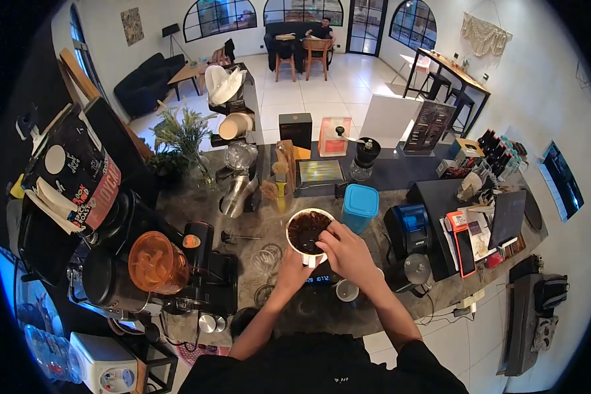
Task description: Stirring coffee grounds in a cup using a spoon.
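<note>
A white coffee dripper (pixel 311 259) with dark wet coffee grounds (pixel 307 233) inside is held up over the counter. My left hand (pixel 294 271) grips it from below at its near side. My right hand (pixel 344 251) reaches over the right part of the rim, its fingers bent together at the edge of the grounds; whether they pinch anything is hidden. Beneath my hands lies a black scale (pixel 319 279) with lit digits. A white cup (pixel 346 290) stands just right of the scale, partly beside my right forearm. A blue lidded container (pixel 360 204) stands beyond my right hand.
Glass vessels (pixel 264 260) stand left of my left hand. A hand coffee grinder (pixel 364 157) and a slatted tray (pixel 321 171) are farther back. An orange-tinted tub (pixel 157 263) sits at the left, a glass-lidded kettle (pixel 416 270) at the right. A person (pixel 325 30) sits across the room.
</note>
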The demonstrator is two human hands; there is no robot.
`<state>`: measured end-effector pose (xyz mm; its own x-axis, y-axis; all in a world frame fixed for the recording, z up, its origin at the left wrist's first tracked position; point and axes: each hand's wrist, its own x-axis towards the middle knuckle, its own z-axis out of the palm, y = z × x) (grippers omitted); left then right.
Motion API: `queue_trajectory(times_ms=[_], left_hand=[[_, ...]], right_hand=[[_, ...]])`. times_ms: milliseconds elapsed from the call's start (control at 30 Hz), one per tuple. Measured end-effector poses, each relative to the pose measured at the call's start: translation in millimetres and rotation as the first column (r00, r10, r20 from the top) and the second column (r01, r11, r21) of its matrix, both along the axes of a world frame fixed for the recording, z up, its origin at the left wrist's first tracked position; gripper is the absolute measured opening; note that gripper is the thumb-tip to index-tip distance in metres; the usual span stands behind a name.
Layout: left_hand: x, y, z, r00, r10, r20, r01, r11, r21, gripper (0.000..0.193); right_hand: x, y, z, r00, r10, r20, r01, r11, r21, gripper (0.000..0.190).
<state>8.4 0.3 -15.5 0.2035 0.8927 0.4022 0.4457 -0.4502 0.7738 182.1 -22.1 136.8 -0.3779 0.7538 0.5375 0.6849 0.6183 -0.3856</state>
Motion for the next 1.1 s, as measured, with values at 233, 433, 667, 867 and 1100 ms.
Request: queue_trajectory(times_ms=[233,433,667,867,1100], left_hand=[[2.4,-2.5,9.4,1.000,0.010,0.006,-0.011,1.000,0.027,0.062],[2.7,-8.1,23.0,0.999,0.003,0.037,-0.002,0.999,-0.036,0.058],[-2.2,-9.9,17.1,1.000,0.008,-0.009,-0.009,0.996,-0.088,0.061],[1.2,-9.3,18.6,0.999,0.022,0.026,-0.020,0.997,-0.078,0.065],[1.3,-8.6,14.9,0.999,0.016,0.031,-0.013,0.997,-0.079,0.064]], right_hand=[[2.5,-2.7,4.7,1.000,-0.022,0.009,0.022,0.999,0.025,0.013],[1.4,-13.2,19.6,1.000,-0.001,-0.026,0.002,0.999,0.045,0.013],[-8.0,-18.2,19.5,0.998,0.048,-0.042,-0.046,0.998,0.042,0.011],[-8.6,-12.5,6.0,1.000,-0.024,0.021,0.023,0.999,0.028,0.011],[-4.2,-4.8,-6.6,0.999,-0.046,0.026,0.046,0.999,-0.012,0.013]])
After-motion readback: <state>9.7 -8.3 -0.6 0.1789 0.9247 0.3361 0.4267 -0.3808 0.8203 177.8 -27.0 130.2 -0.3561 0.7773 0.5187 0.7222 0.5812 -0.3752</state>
